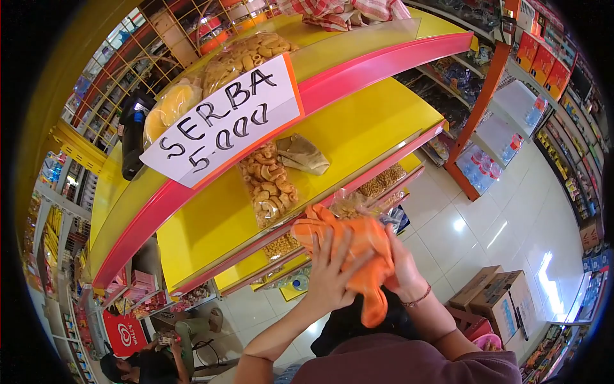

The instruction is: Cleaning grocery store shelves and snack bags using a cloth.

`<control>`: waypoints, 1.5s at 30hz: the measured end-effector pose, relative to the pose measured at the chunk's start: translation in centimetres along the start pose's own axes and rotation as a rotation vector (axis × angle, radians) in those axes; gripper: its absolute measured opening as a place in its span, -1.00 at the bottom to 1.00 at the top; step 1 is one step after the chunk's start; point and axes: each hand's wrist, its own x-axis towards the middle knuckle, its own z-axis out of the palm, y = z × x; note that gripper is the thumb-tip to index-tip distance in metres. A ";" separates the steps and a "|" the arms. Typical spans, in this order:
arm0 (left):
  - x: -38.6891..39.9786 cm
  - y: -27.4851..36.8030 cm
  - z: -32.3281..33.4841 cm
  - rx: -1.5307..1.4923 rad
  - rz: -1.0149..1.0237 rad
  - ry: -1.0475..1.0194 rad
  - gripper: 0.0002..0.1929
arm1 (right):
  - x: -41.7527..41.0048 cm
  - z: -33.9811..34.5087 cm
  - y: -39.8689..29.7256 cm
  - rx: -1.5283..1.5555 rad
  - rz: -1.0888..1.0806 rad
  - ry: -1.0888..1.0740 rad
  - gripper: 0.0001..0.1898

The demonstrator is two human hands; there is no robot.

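An orange striped cloth [355,245] is bunched up between my two hands, in front of the yellow shelves. My left hand [331,273] lies over its near side with the fingers spread across the folds. On its other side my right hand [403,269] grips the edge, the fingers partly hidden by the fabric. One end of the cloth hangs down in front of my body. Just beyond it is a yellow shelf board [374,125] holding a clear bag of curved snacks [271,187] and a folded khaki cloth [304,153].
A handwritten sign [225,120] hangs on the pink shelf edge above, with bagged snacks [240,57] behind it. Lower shelves hold bags of nuts [383,180]. Cardboard boxes [499,297] stand on the tiled floor to the right. At lower left a person [148,362] sits holding a bottle.
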 end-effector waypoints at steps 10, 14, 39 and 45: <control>3.2 1.1 -0.8 -0.085 -0.159 0.085 -0.46 | -0.2 -0.4 -0.1 -0.101 -0.029 -0.027 -0.42; -0.3 0.1 0.4 -0.016 0.014 0.077 -0.52 | -0.3 -1.0 -0.5 0.010 0.046 -0.068 -0.35; -6.6 -4.0 -8.2 -0.641 -1.009 1.016 -0.58 | 4.8 -14.3 -5.8 0.350 0.077 0.256 -0.63; -6.0 -11.5 -16.5 -1.156 -0.870 1.012 -0.57 | 11.6 -21.7 -9.5 0.179 0.230 0.241 -0.66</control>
